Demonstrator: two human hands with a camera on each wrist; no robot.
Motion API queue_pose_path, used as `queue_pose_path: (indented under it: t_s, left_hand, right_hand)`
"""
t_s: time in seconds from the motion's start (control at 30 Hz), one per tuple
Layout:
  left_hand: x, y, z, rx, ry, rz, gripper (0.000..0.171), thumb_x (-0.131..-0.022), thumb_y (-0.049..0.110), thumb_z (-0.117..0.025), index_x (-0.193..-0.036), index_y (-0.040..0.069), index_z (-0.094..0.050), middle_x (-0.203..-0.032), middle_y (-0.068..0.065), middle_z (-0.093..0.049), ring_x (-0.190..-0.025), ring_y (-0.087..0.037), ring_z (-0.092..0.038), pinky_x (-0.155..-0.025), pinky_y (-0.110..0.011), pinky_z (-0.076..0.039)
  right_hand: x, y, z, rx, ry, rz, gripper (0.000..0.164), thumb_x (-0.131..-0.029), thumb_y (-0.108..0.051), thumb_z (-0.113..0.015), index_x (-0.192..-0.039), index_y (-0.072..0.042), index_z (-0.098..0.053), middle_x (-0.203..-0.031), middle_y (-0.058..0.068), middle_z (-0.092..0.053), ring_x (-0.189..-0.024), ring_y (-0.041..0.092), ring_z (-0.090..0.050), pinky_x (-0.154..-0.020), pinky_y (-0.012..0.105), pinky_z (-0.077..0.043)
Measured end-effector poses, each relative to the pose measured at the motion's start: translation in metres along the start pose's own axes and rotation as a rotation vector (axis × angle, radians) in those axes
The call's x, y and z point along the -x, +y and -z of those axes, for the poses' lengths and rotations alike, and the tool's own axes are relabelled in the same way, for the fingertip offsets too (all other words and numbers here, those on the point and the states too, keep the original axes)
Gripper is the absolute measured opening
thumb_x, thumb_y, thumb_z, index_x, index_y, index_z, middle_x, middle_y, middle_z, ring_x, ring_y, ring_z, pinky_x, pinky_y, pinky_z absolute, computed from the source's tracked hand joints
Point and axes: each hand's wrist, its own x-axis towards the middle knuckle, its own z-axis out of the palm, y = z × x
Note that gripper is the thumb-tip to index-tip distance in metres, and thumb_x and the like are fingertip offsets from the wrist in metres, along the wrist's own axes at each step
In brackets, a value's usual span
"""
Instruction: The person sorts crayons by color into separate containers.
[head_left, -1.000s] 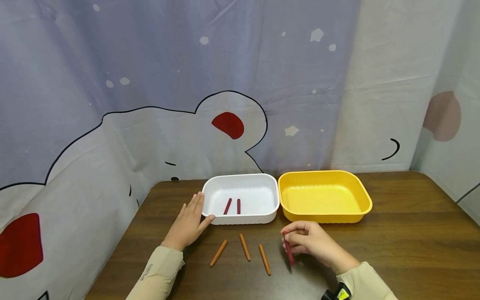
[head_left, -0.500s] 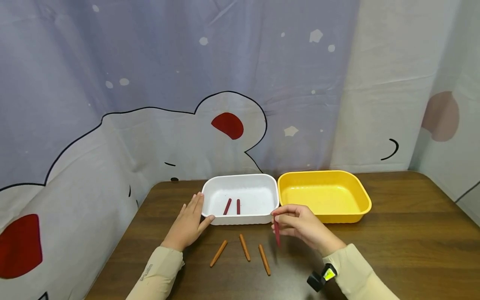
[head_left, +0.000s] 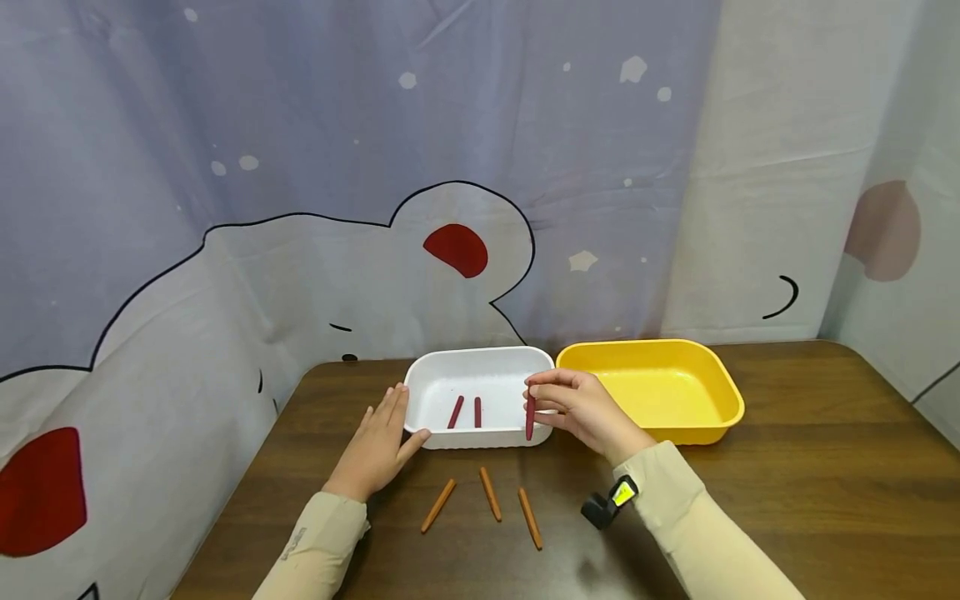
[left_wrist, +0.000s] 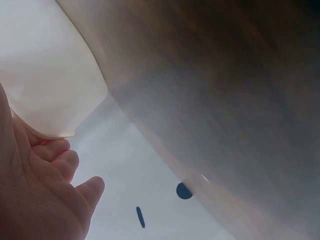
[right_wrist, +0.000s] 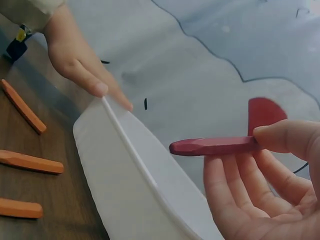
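Observation:
My right hand pinches a dark red crayon between thumb and fingers. In the head view that crayon hangs tip down, overlapping the front right rim of the white tray. Two more dark red crayons, a slanted crayon and a straighter crayon, lie inside the tray. My left hand rests against the tray's left side, fingers extended along the rim. Three orange crayons lie on the table before the tray: a left crayon, a middle crayon and a right crayon.
A yellow tray stands right beside the white one, partly covered by my right hand. Both sit towards the back of the brown wooden table. A printed curtain hangs behind the table and along its sides.
My right hand has carried the dark red crayon up, forward and left, from over the table to the white tray's right front edge. My left hand has stayed in place.

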Motion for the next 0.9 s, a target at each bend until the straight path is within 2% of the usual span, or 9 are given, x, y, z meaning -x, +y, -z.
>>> queue_pose_path:
  t_s: [0.33, 0.57, 0.73, 0.9]
  left_hand:
    - [0.000, 0.001, 0.000, 0.002, 0.003, -0.002, 0.083, -0.104, 0.048, -0.052, -0.157, -0.009, -0.023, -0.163, -0.025, -0.025, -0.152, -0.038, -0.022, -0.120, -0.060, -0.021]
    - [0.000, 0.000, -0.001, 0.005, 0.004, -0.007, 0.083, -0.104, 0.048, -0.052, -0.156, -0.009, -0.023, -0.163, -0.025, -0.024, -0.152, -0.038, -0.022, -0.119, -0.061, -0.023]
    - [-0.001, -0.001, -0.001, -0.002, 0.005, -0.003, 0.083, -0.104, 0.049, -0.052, -0.156, -0.009, -0.023, -0.163, -0.025, -0.024, -0.152, -0.038, -0.022, -0.119, -0.060, -0.022]
    - [-0.001, 0.000, -0.001, -0.006, 0.000, 0.000, 0.083, -0.104, 0.049, -0.052, -0.156, -0.009, -0.023, -0.163, -0.024, -0.023, -0.152, -0.038, -0.022, -0.120, -0.060, -0.022]
  right_hand:
    - [-0.036, 0.009, -0.014, -0.016, 0.158, -0.051, 0.033, -0.099, -0.004, -0.063, -0.127, 0.015, -0.057, -0.101, 0.009, -0.067, -0.083, 0.018, -0.069, -0.088, 0.040, -0.059]
    - [-0.056, 0.019, -0.027, 0.029, 0.242, -0.065, 0.029, -0.098, -0.002, -0.065, -0.121, 0.014, -0.060, -0.103, 0.016, -0.066, -0.080, 0.021, -0.068, -0.088, 0.043, -0.059]
    - [-0.067, 0.025, -0.033, 0.162, 0.267, -0.055, 0.020, -0.096, -0.002, -0.067, -0.112, 0.010, -0.065, -0.104, 0.019, -0.067, -0.081, 0.024, -0.069, -0.084, 0.043, -0.060]
    - [-0.078, 0.031, -0.035, 0.388, 0.296, -0.057, 0.013, -0.091, -0.003, -0.072, -0.100, 0.006, -0.068, -0.094, 0.016, -0.069, -0.072, 0.022, -0.070, -0.072, 0.037, -0.062]
